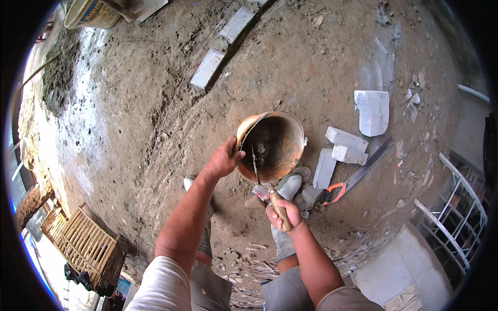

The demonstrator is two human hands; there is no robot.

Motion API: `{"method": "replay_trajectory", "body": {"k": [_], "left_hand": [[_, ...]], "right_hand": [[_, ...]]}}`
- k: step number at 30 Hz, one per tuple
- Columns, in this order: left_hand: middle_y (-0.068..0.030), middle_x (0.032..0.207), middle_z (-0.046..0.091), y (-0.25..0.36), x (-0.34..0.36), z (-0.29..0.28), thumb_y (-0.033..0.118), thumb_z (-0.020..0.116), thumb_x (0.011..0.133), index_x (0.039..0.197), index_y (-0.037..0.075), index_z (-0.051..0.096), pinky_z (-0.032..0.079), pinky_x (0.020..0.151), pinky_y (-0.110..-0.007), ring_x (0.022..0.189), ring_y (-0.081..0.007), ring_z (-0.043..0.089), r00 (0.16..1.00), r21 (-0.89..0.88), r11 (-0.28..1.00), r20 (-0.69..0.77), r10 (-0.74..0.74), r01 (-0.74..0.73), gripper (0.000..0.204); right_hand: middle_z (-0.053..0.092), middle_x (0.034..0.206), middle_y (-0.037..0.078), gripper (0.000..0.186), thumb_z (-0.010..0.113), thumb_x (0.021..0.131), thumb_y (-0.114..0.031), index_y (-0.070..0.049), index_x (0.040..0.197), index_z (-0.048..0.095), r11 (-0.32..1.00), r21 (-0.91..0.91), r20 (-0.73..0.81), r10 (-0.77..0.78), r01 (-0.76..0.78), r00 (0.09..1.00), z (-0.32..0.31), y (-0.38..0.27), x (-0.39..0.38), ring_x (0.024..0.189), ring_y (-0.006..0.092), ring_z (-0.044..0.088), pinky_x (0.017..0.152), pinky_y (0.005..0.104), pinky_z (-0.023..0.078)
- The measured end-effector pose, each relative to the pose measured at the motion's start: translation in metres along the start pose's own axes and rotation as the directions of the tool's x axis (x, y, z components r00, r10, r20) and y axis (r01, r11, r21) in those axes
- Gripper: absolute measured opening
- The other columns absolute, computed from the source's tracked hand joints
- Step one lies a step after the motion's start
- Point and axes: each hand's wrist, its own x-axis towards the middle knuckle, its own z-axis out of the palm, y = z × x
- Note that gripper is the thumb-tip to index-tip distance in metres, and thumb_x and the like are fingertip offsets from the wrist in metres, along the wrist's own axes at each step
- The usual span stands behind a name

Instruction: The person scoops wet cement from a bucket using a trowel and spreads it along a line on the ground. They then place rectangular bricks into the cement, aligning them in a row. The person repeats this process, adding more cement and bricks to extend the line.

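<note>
An orange-brown bucket (300, 129), dirty inside, is tilted so its mouth faces me. My left hand (226, 157) is closed on the left side of its rim, thumb over the edge. In my right hand (288, 214) is a trowel (280, 210), gripped by its wooden handle. Its blade, seen nearly edge-on, reaches into the bucket's mouth. Dark residue shows at the bottom of the bucket; how much there is I cannot tell. My boot (289, 185) stands just below the bucket's right side.
Right of the bucket lie pale block pieces (324, 168) and a handsaw (363, 171) with an orange-black handle. A larger block (372, 113) stands beyond. Far off, blocks (208, 68) line a string. Wet mortar (59, 72), another bucket (92, 14), a bamboo rack (85, 243) and a metal frame (454, 212) surround the dirt ground.
</note>
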Motion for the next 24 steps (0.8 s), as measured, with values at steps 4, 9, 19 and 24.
{"method": "replay_trajectory", "body": {"k": [4, 9, 19, 24], "left_hand": [[-0.0112, 0.092, 0.061, -0.001, -0.007, -0.013, 0.011, 0.067, 0.093, 0.109, 0.004, 0.052, 0.049, 0.081, -0.037, 0.086, -0.0197, 0.057, 0.995, 0.053, 0.994, -0.017, -0.097, 0.098, 0.023], [-0.018, 0.093, 0.064, 0.033, -0.002, 0.006, 0.013, 0.069, 0.09, 0.109, 0.004, 0.051, 0.049, 0.081, -0.042, 0.088, -0.0303, 0.064, 0.998, 0.076, 0.995, 0.0, -0.07, 0.069, 0.027], [-0.0214, 0.095, 0.063, 0.018, -0.017, -0.009, 0.013, 0.069, 0.09, 0.109, 0.005, 0.05, 0.048, 0.083, -0.045, 0.093, -0.0391, 0.063, 0.991, 0.092, 0.99, -0.09, -0.097, 0.105, 0.029], [-0.013, 0.089, 0.06, 0.011, -0.012, -0.002, 0.012, 0.066, 0.093, 0.111, 0.004, 0.051, 0.049, 0.078, -0.039, 0.084, -0.0219, 0.059, 0.994, 0.039, 0.996, -0.079, -0.074, 0.077, 0.025]], "right_hand": [[0.059, 0.07, 0.014, 0.041, 0.055, 0.096, -0.038, -0.008, 0.124, 0.05, 0.806, -0.588, -0.324, -0.166, -0.06, 0.931, 0.055, -0.018, -0.018, 0.052, 0.0255, 0.059, 0.046, 0.039, 0.05], [0.067, 0.094, 0.028, 0.041, 0.052, 0.097, -0.037, -0.008, 0.125, 0.047, -0.18, -0.856, -0.331, -0.527, -0.484, 0.783, 0.021, -0.056, 0.043, 0.09, 0.0485, 0.064, 0.079, 0.055, 0.051], [0.07, 0.097, 0.024, 0.035, 0.06, 0.094, -0.032, -0.011, 0.119, 0.048, -0.536, -0.488, -0.324, -0.621, -0.688, 0.714, 0.052, -0.074, -0.03, 0.091, 0.0456, 0.067, 0.078, 0.0548, 0.052], [0.069, 0.096, 0.025, 0.04, 0.062, 0.093, -0.032, -0.012, 0.126, 0.05, -0.556, -0.581, -0.299, -0.533, -0.594, 0.791, 0.032, -0.08, 0.026, 0.091, 0.0467, 0.066, 0.079, 0.0551, 0.052]]}}
